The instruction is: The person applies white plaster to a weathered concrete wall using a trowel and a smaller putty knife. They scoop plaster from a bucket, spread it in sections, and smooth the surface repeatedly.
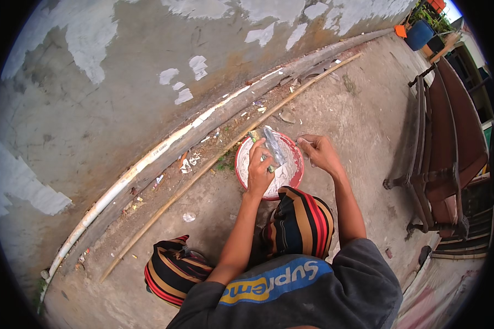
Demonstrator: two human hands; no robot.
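My left hand (pixel 258 170) is closed around the green handle of a plastering trowel (pixel 278 149). The trowel's long grey metal blade lies over the mouth of a red bucket (pixel 298 178). White paste (pixel 277 178) coats the inside of the bucket and is smeared on its rim. Just right of the bucket, my right hand (pixel 319 152) is raised with thumb and fingertips pinched together. Whatever sits in that pinch is too small to make out.
A grey wall (pixel 132 77) with white patches rises ahead and left. Along its foot run a white pipe (pixel 142 163) and scattered litter. A long bamboo pole (pixel 203 170) lies on the concrete floor. A brown bench (pixel 439 142) stands right; a blue barrel (pixel 420 35) is far right.
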